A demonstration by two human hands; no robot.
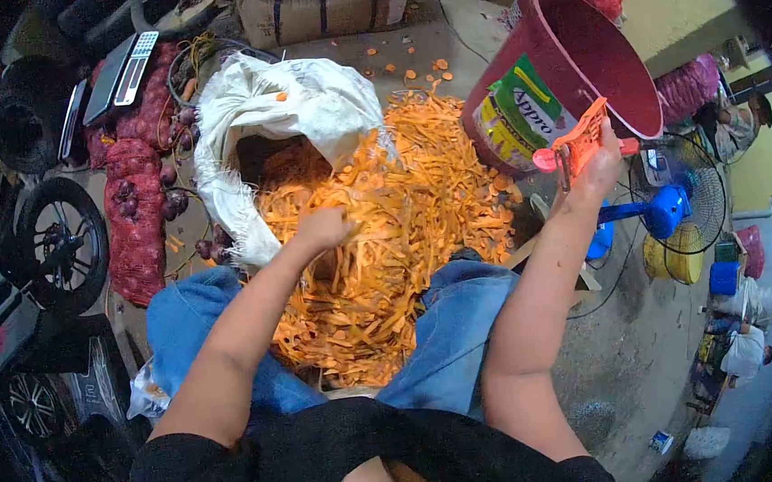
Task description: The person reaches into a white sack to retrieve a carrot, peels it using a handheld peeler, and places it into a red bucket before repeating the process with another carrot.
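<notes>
A large heap of orange peelings [435, 174] lies on the floor between my knees, spilling out of a white woven sack [329, 91]. My left hand [326, 228] is closed and rests against the peelings near the sack's mouth; what it holds, if anything, is too small to tell. Raised at the right, my right hand [598, 168] is wrapped round an orange-red peeler-like tool [584, 130], in front of the rim of a dark red bucket [526, 58] with a green and yellow label.
Red net sacks of onions [137, 251] and a scale [122, 80] stand at the left, by a motorbike wheel [62, 246]. A blue fan [669, 210] is at the right. Cardboard boxes [322, 10] are behind. People [744, 353] sit far right.
</notes>
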